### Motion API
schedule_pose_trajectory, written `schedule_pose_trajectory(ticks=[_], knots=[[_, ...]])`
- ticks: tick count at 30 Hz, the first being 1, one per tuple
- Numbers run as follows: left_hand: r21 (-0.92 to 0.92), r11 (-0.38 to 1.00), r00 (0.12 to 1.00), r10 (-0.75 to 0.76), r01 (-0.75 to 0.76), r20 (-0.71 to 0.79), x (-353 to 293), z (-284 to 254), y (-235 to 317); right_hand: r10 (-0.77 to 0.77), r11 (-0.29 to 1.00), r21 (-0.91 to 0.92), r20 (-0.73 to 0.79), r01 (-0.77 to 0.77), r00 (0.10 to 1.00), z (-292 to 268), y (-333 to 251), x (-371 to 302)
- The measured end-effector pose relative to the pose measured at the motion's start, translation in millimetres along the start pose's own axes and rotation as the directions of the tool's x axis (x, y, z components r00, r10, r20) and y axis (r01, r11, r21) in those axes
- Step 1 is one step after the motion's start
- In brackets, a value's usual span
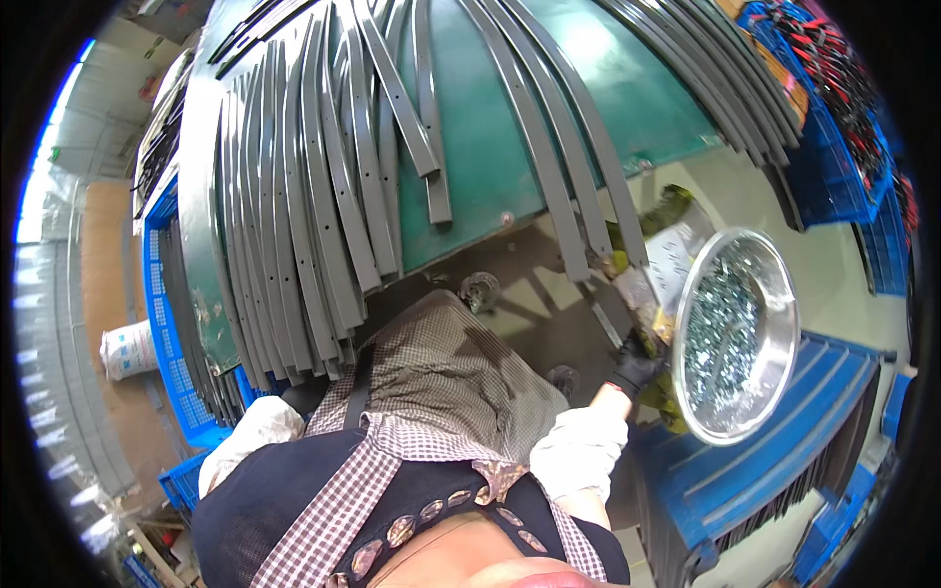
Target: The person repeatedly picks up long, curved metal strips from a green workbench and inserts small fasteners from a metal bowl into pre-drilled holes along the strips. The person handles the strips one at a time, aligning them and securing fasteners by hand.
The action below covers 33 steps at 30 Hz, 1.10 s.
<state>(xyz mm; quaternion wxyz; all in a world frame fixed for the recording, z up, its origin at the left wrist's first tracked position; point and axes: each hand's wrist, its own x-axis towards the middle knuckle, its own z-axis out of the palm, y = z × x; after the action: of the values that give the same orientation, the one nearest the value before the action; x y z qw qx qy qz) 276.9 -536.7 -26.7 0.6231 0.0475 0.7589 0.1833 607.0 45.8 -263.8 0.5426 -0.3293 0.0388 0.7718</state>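
My right hand [637, 371], in a black glove, is beside the near rim of a steel bowl [786, 312] holding many small shiny metal fasteners. Its fingers are partly hidden and dark, so what they hold does not show. Close to the fingertips hangs a thin grey strip [602, 316]. On the left, a white sleeve reaches the near ends of grey metal bars [319, 211]; a dark patch beyond it is probably my left hand [306, 396], fingers hidden. Several drilled bars lie side by side on the green tabletop [480, 127], overhanging its near edge.
Three long bars [549, 132] overhang the table toward the bowl; more bars [720, 83] lie at far right. Blue crates hold red-and-black parts [833, 88]. A blue lidded bin [774, 441] stands below the bowl, and a blue crate [176, 333] with bars at left.
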Motion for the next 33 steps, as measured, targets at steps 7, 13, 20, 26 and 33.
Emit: schedule_pose_trajectory(ticks=[7,13,20,26,33], knots=[[0.523,0.843,0.964,0.227,-0.123,-0.139,-26,12,26,0.411,0.651,0.615,0.206,-0.444,0.888,-81,53,-85],[0.086,0.628,0.587,0.761,-0.773,-0.278,-89,-14,35,0.23,0.89,0.246,0.484,-0.384,0.844,-86,82,-176],[0.785,0.595,-0.184,0.763,-0.174,-0.619,-22,-236,-96,0.221,0.974,-0.141,0.389,-0.179,0.894,-70,91,-240],[0.703,0.609,0.03,0.763,-0.367,-0.645,46,-250,-57,0.036,-0.164,-0.908,0.386,0.387,0.922,-29,98,-286],[0.642,0.62,0.069,0.742,-0.452,-0.667,44,-224,4,0.089,-0.817,-0.491,0.411,0.302,0.907,27,110,-323]])
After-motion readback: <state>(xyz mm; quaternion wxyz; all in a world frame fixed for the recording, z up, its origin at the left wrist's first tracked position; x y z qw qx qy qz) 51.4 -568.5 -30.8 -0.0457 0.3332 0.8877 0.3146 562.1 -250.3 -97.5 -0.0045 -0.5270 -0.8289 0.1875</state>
